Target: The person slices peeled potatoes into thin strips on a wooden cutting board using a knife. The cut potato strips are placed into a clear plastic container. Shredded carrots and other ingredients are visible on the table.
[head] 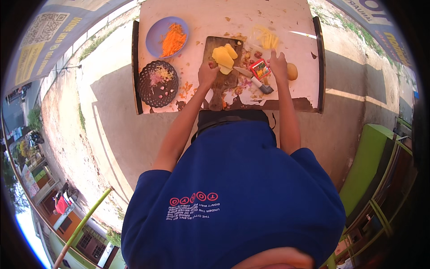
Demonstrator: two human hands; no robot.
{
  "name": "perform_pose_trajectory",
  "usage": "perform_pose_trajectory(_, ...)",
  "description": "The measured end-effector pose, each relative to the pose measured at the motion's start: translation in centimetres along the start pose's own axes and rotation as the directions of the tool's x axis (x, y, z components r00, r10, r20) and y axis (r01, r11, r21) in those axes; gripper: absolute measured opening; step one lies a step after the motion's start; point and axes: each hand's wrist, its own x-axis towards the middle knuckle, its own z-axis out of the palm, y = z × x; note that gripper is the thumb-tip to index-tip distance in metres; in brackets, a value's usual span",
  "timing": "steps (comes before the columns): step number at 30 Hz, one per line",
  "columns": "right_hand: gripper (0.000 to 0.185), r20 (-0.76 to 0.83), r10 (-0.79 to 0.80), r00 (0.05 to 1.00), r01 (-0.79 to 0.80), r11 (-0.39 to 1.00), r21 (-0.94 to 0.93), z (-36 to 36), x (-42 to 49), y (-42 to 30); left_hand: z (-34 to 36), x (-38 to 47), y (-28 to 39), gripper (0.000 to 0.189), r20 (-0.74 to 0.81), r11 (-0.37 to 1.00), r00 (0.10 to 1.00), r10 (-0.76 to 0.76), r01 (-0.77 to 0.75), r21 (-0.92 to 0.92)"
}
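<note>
My left hand is at the left edge of a wooden cutting board, its fingertips at the lowest of several yellow potato slices. To the right, my right hand hovers or rests just below a pile of pale yellow cut sticks; whether its fingers hold anything is not clear. A knife with a white and dark handle lies between the hands, its blade tip at the board. Beside it is a small red-edged packet. A whole peeled potato sits right of my right wrist.
A blue-purple plate with shredded carrot stands at the table's back left. Nearer is a dark perforated basket with chopped shallots and a few cloves. Peels and scraps lie around the board. Raised dark edges bound the table's sides.
</note>
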Motion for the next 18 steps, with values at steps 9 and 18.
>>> perform_pose_trajectory(9, 0.043, 0.288, -0.225, 0.931, 0.356, 0.736, -0.576, 1.0, -8.7, 4.2, 3.9, 0.9, 5.4, 0.062, -0.148, 0.944, 0.935, -0.322, 0.328, 0.017)
perform_pose_trajectory(18, 0.034, 0.271, -0.331, 0.904, 0.426, 0.645, -0.634, 2.7, -8.6, 8.0, 3.4, 0.8, 3.3, 0.038, -0.102, 0.874, 0.935, -0.34, 0.274, -0.401)
